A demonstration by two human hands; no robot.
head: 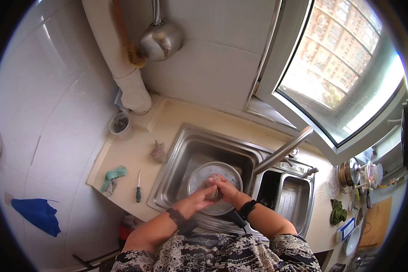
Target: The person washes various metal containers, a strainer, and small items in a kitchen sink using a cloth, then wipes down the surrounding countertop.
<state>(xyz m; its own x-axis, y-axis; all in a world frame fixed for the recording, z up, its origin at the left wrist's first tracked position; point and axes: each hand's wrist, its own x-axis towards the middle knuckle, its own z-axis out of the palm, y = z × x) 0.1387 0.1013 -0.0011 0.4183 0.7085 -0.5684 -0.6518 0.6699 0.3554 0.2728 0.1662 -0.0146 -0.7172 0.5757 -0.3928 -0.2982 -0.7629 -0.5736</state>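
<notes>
Over a round metal basin point(215, 168) in the left bowl of a steel double sink point(187, 136), my two hands come together. My left hand point(201, 197) and my right hand point(224, 187) are closed around a blurred brownish thing point(213, 193), whose kind I cannot tell. The basin seems to hold cloudy water. Both wrists wear black bands. The steel faucet point(282, 149) slants above the divider between the bowls, right of my hands.
A green-handled screwdriver point(138, 193), a green cloth point(115, 172), a greyish-pink cloth point(158, 151) and a plastic cup of dark bits point(120, 125) stand or lie left of the sink. An open window point(338, 149) juts in at the right. A dark green cloth point(338, 211) lies beyond the small bowl.
</notes>
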